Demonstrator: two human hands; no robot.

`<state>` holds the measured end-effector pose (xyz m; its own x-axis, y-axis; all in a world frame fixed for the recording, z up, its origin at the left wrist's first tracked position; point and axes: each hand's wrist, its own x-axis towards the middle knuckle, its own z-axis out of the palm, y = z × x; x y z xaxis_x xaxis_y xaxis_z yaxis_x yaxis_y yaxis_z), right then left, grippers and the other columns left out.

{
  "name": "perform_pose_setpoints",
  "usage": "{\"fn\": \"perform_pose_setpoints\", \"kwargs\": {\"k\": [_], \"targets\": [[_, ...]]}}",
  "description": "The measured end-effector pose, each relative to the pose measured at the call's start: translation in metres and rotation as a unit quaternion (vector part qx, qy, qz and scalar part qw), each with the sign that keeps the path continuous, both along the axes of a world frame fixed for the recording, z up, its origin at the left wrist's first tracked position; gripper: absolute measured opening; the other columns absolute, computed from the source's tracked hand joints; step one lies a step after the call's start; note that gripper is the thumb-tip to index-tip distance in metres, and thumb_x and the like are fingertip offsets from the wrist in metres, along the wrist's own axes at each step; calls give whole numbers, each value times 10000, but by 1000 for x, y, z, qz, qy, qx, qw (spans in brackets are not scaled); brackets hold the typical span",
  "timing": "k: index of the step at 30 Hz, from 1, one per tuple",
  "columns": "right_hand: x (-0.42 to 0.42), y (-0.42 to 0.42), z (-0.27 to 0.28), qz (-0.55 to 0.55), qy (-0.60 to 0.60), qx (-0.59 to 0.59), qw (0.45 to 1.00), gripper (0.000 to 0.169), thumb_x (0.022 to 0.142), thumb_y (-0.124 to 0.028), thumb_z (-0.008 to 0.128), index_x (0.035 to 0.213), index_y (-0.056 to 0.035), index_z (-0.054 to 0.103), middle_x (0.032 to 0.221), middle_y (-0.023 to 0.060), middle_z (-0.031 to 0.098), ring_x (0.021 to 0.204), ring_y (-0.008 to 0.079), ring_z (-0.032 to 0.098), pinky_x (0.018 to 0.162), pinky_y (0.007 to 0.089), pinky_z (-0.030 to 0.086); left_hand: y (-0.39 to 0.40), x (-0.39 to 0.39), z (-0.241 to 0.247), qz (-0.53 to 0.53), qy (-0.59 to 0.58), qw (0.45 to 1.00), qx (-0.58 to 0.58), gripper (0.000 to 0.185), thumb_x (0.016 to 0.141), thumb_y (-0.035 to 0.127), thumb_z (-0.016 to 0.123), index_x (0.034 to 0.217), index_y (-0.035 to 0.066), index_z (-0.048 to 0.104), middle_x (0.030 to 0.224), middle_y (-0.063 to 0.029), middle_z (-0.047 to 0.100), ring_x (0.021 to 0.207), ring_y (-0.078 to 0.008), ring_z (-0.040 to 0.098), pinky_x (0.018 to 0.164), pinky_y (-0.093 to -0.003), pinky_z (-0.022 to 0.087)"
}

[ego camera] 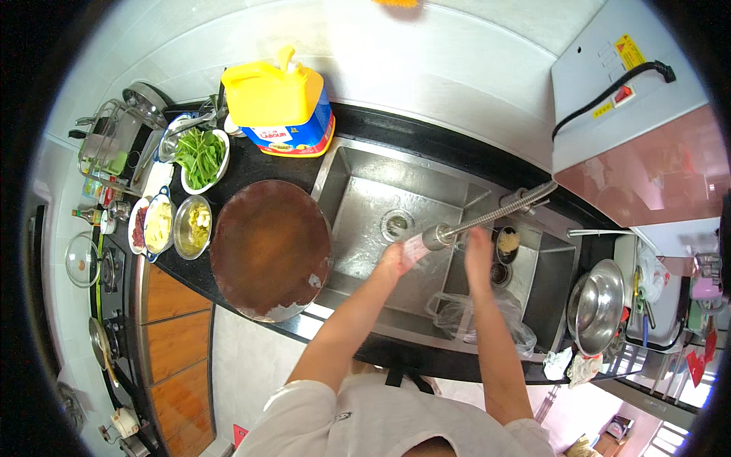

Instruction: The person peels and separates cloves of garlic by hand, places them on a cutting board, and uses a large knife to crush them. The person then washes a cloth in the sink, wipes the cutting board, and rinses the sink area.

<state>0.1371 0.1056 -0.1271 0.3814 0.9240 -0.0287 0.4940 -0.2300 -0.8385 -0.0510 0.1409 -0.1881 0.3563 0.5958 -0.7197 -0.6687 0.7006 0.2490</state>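
My left hand [393,260] is under the spray of a pull-down faucet head [437,236], over the large stainless-steel sink basin [365,228]. Water [414,250] runs onto it and hides its fingers. Just right of the spray head, my right hand [478,249] is raised near the spring hose [502,210] and blurred by motion. Whether it touches the faucet cannot be told. Below that hand, a clear plastic bag [502,320] drapes over the divider and front rim of the smaller basin [528,274]. A tan scrubber [507,242] sits at that basin's back.
Left of the sink lies a round brown board [271,248]. Behind it stand a yellow-and-blue Labour jug [280,103], a bowl of leafy greens [200,160] and bowls of cut food [158,224]. Metal bowls [599,305] are at right, under a wall unit [639,154].
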Motion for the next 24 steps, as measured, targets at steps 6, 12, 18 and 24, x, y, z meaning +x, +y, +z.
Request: {"fn": "perform_pose_setpoints", "kwargs": {"k": [6,12,18,24], "targets": [[143,50,7,-305,211,111,922,484,961,-229,426,1392,-57,287,1432,127,318,1285,281,349,1055,381,285,-8,-35,16,-217,160,963,-23,759,845,283,549,1452,118,124,1519,-135,60,1394,-313,74,1068,-574,146],[172,62,5,-232,143,107,956,579,956,-307,452,1439,-105,204,1458,123,260,1314,297,309,1062,411,280,-24,-53,34,-203,221,954,-19,863,807,379,561,1467,129,64,1534,-101,2,1406,-292,8,1068,-586,71],[44,15,37,-179,202,182,945,582,959,-352,430,1432,-88,216,1444,94,282,1320,242,287,1066,370,246,-38,-98,45,-269,314,892,181,845,818,456,547,1468,131,115,1524,-103,108,1394,-282,102,1101,-459,139],[-127,-60,-54,-88,437,-97,890,483,880,-443,530,1213,-103,449,996,29,554,895,136,538,770,313,445,-62,-101,4,-295,343,879,151,686,856,413,491,1397,39,299,1454,-176,254,1367,-297,181,1086,-484,187]]}}
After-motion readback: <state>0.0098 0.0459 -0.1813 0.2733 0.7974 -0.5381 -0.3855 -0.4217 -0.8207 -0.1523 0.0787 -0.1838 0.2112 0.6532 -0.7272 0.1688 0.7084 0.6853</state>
